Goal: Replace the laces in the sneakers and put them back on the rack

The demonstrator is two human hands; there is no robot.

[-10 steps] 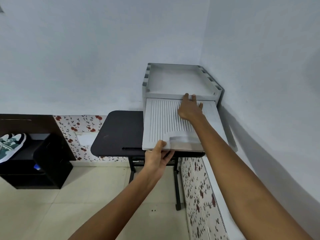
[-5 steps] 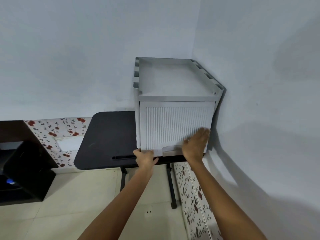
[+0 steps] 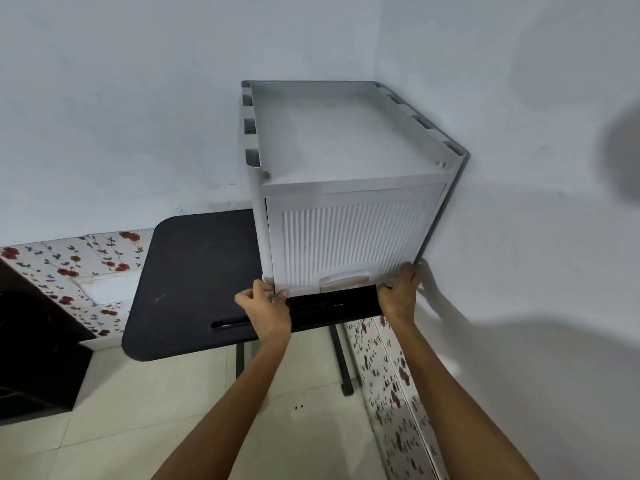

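Note:
The rack (image 3: pixel 346 140) is a pale grey plastic box standing in the room's corner on a black table (image 3: pixel 194 271). Its ribbed front door (image 3: pixel 349 237) hangs down flush against the box, with a small handle recess at its lower edge. My left hand (image 3: pixel 265 313) grips the box's lower left front corner, thumb and fingers curled at the door's bottom edge. My right hand (image 3: pixel 398 296) grips the lower right front corner, fingers curled round it. No sneakers or laces are in view; the inside of the box is hidden.
White walls close in behind the rack and on its right. A dark cabinet (image 3: pixel 34 358) stands at the left on the tiled floor (image 3: pixel 138 427). A floral wall strip (image 3: pixel 69 265) runs low along the walls. The table's black legs (image 3: pixel 341 358) reach down below my hands.
The ribbed door has swung down from raised to flush against the box. Both hands have moved to the bottom front corners. The sneaker on the dark shelf has left the view.

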